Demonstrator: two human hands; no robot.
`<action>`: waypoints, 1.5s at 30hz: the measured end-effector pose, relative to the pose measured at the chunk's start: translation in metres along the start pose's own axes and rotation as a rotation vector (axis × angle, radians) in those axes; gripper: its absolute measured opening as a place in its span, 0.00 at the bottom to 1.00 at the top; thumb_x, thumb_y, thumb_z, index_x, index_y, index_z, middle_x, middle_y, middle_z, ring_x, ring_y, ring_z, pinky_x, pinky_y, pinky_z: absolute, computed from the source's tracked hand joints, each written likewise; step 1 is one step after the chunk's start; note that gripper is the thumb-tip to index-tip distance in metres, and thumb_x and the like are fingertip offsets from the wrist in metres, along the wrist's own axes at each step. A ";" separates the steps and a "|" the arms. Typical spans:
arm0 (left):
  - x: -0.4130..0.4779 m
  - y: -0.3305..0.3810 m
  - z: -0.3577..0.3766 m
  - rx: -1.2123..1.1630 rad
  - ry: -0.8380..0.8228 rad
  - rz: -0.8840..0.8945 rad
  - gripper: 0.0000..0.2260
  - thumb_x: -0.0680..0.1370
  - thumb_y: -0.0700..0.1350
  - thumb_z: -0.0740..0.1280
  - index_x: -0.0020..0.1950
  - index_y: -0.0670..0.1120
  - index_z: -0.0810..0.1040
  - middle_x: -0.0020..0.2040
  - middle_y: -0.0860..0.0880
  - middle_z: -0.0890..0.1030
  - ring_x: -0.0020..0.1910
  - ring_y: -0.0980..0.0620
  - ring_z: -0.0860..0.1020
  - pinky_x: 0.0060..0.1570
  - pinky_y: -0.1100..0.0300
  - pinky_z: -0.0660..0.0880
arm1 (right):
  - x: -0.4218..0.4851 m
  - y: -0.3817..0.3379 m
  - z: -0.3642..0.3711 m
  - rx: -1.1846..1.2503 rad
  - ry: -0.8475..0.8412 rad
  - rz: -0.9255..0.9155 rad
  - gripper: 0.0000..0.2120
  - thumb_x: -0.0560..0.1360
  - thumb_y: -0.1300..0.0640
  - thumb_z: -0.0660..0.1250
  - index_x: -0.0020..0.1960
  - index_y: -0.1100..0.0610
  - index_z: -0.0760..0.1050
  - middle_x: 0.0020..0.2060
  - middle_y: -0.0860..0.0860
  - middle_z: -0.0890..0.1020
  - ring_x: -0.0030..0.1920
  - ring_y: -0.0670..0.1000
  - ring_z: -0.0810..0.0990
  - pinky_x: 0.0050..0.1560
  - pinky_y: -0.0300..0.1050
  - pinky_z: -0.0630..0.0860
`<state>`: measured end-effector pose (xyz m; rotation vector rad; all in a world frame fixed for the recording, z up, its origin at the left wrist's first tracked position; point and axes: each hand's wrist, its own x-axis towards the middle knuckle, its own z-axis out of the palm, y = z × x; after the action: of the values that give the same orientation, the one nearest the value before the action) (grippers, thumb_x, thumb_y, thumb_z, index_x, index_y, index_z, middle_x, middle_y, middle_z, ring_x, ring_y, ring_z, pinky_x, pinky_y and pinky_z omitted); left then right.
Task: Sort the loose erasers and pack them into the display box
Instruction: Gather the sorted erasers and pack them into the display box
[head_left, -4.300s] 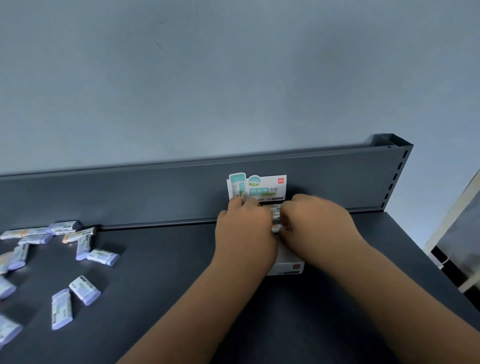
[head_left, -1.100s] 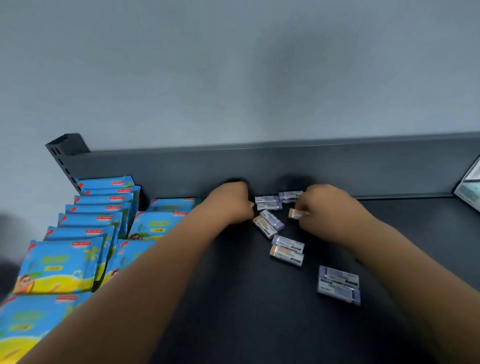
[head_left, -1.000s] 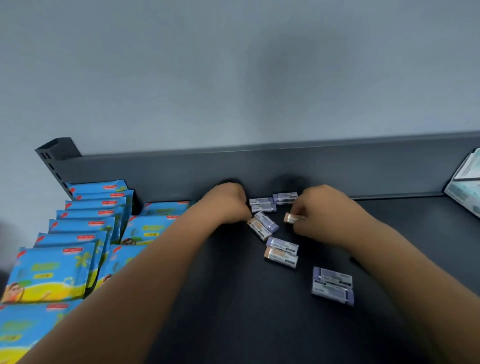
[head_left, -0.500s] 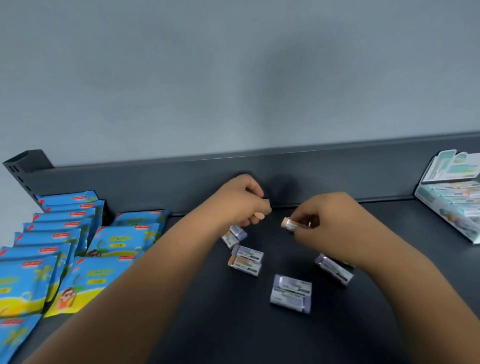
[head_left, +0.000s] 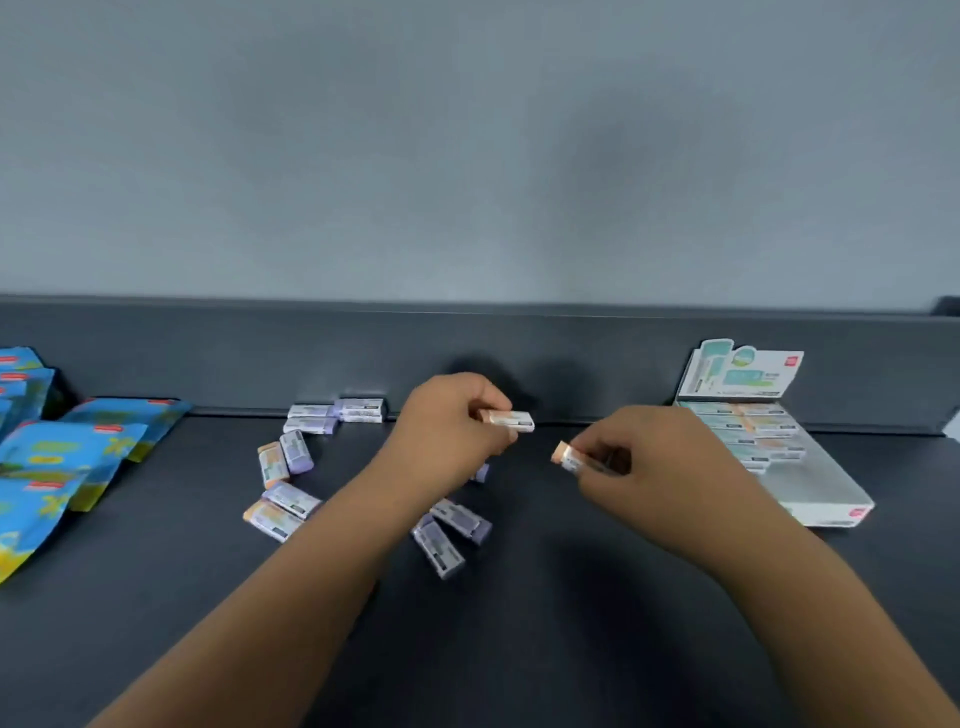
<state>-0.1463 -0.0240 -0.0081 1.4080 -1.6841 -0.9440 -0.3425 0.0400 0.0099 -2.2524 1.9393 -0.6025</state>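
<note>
My left hand (head_left: 451, 432) pinches an orange-ended eraser (head_left: 511, 420) above the dark shelf. Beside it, my right hand (head_left: 639, 457) grips another orange-ended eraser (head_left: 567, 457), its tip pointing left. The white display box (head_left: 810, 483) stands at the right against the back rail, partly filled with rows of erasers. Several loose erasers lie on the shelf: a cluster (head_left: 291, 467) to the left of my left arm, a stacked group (head_left: 337, 415) by the rail, and two purple ones (head_left: 452, 532) between my arms.
Blue snack packets (head_left: 67, 457) lie stacked at the far left. A raised dark back rail (head_left: 467, 353) runs the length of the shelf, with a grey wall behind it. The shelf (head_left: 545, 623) is dark and flat.
Both hands lifted an eraser each from the pile. The view swung right, so the display box now shows more fully and the blue packets slid to the left edge.
</note>
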 end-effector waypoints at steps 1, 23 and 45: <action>-0.002 0.002 0.009 0.068 0.023 0.029 0.07 0.71 0.37 0.76 0.46 0.47 0.83 0.39 0.50 0.84 0.32 0.56 0.80 0.32 0.64 0.77 | -0.003 0.005 -0.002 -0.005 -0.003 -0.006 0.04 0.71 0.50 0.69 0.43 0.46 0.82 0.36 0.44 0.80 0.40 0.43 0.78 0.43 0.47 0.77; 0.008 0.078 0.140 0.161 -0.009 0.201 0.05 0.72 0.43 0.76 0.45 0.51 0.84 0.41 0.55 0.84 0.41 0.59 0.81 0.42 0.67 0.75 | -0.039 0.142 -0.057 -0.033 0.070 -0.001 0.10 0.72 0.46 0.65 0.45 0.50 0.82 0.39 0.44 0.81 0.43 0.45 0.76 0.44 0.52 0.78; 0.029 0.106 0.212 0.171 0.100 0.150 0.10 0.73 0.41 0.75 0.52 0.54 0.85 0.48 0.56 0.84 0.46 0.57 0.82 0.52 0.55 0.80 | 0.016 0.226 -0.070 -0.288 -0.084 -0.263 0.06 0.69 0.53 0.63 0.38 0.53 0.78 0.38 0.48 0.78 0.43 0.52 0.74 0.41 0.50 0.77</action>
<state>-0.3853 -0.0222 -0.0099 1.3914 -1.8010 -0.6489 -0.5753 -0.0036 0.0016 -2.6859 1.8038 -0.2587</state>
